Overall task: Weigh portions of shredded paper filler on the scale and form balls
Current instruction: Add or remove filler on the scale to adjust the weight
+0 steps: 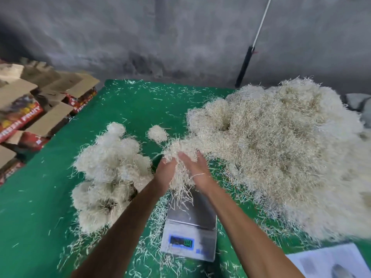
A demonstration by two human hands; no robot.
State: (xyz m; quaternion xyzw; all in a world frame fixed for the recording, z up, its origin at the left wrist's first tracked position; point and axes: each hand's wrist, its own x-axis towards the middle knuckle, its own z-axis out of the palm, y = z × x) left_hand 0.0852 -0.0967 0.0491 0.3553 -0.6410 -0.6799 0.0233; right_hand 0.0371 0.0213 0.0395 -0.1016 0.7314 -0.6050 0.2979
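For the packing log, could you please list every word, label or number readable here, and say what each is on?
"FRUITY": on the red side of a carton in the stack at left.
Other print on the red cartons: too blurred to read.
Scale display: lit, digits unreadable.
Blue mark on the scale front: too blurred.
Printed sheet at lower right: too blurred.

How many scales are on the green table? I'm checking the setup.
1. The scale sits near the table's front edge, below both hands, between the formed balls on the left and the big loose pile on the right. Filler could hide others.
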